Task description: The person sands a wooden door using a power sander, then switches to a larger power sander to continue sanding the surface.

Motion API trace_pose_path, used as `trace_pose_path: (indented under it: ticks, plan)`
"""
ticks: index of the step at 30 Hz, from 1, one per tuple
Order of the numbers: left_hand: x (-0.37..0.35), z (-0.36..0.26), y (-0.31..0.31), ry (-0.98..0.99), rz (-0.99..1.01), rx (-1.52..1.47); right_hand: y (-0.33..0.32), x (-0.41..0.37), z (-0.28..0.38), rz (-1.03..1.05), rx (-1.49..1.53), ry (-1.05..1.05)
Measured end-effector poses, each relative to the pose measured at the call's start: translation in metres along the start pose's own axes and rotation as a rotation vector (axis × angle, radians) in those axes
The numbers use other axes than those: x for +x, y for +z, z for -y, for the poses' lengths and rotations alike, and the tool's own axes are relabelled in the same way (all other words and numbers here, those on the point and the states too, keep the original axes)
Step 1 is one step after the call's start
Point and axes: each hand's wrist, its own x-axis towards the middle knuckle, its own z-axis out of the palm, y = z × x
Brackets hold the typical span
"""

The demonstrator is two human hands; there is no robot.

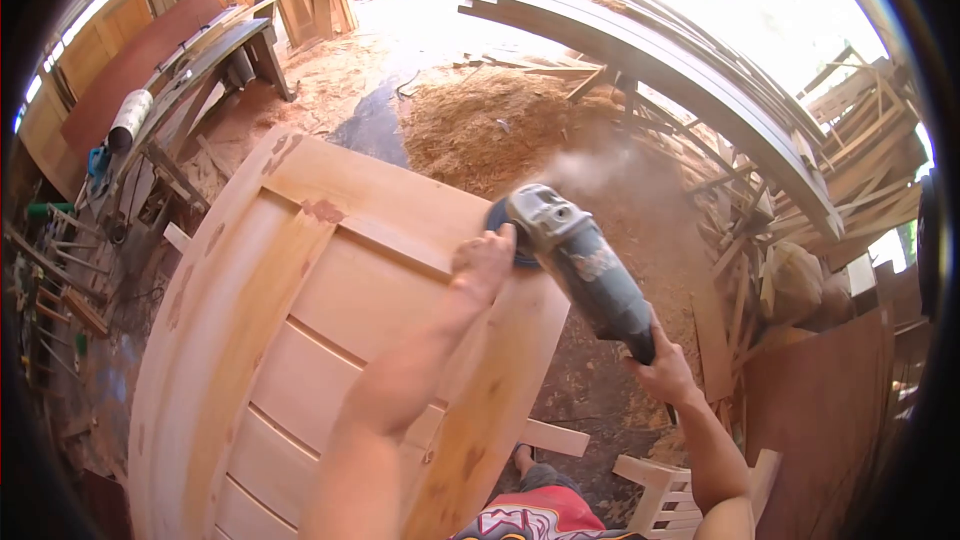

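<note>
A grey-blue angle grinder with a round dark blue disc is at the upper right corner of a panelled wooden door. My right hand is wrapped round the rear handle of the grinder. Close beside the disc, my left hand is closed at the grinder's head; the part it grips is mostly hidden. The disc meets the door's edge, and pale dust blows off behind the tool. Darker patches mark the door's frame.
Sawdust and shavings lie heaped beyond the door. Long timber beams rest on supports at right, above scattered offcuts. A cluttered workbench stands at far left. Near my legs is a slatted wooden piece.
</note>
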Motion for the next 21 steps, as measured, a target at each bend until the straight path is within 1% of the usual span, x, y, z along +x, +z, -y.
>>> trace_pose_path:
  ticks: [3, 5, 6, 7, 8, 9, 10, 13, 14, 16, 19, 21]
  plan:
    - [0.002, 0.060, -0.007, -0.118, 0.071, 0.097, 0.011, 0.035, 0.050, 0.142, 0.036, 0.026]
    - [-0.005, 0.101, -0.023, -0.161, 0.109, 0.099, 0.031, 0.057, 0.071, 0.161, -0.004, -0.026]
    - [-0.006, 0.121, -0.023, -0.180, 0.131, 0.126, 0.037, 0.066, 0.080, 0.243, 0.069, -0.057]
    - [-0.006, 0.140, -0.021, -0.202, 0.153, 0.155, 0.044, 0.071, 0.090, 0.232, 0.048, -0.085]
    - [-0.009, 0.156, -0.021, -0.208, 0.126, 0.130, 0.055, 0.074, 0.087, 0.183, 0.103, -0.181]
    - [-0.012, 0.162, -0.020, -0.220, 0.101, 0.102, 0.057, 0.075, 0.094, 0.190, 0.096, -0.170]
    - [-0.013, 0.156, -0.025, -0.205, 0.106, 0.102, 0.055, 0.076, 0.099, 0.198, 0.087, -0.163]
    - [-0.018, 0.144, -0.035, -0.150, 0.114, 0.100, 0.056, 0.066, 0.086, 0.120, 0.095, -0.186]
    - [-0.015, 0.132, -0.033, -0.116, 0.109, 0.095, 0.050, 0.059, 0.081, 0.120, 0.120, -0.144]
    - [-0.008, 0.103, -0.026, -0.048, 0.100, 0.085, 0.030, 0.038, 0.067, 0.121, 0.169, -0.062]
    - [0.004, 0.047, -0.016, 0.038, 0.132, 0.073, 0.016, 0.007, 0.027, 0.025, 0.190, -0.005]
    - [0.006, 0.008, -0.012, 0.073, 0.100, 0.037, 0.008, -0.014, 0.001, -0.053, 0.177, -0.021]
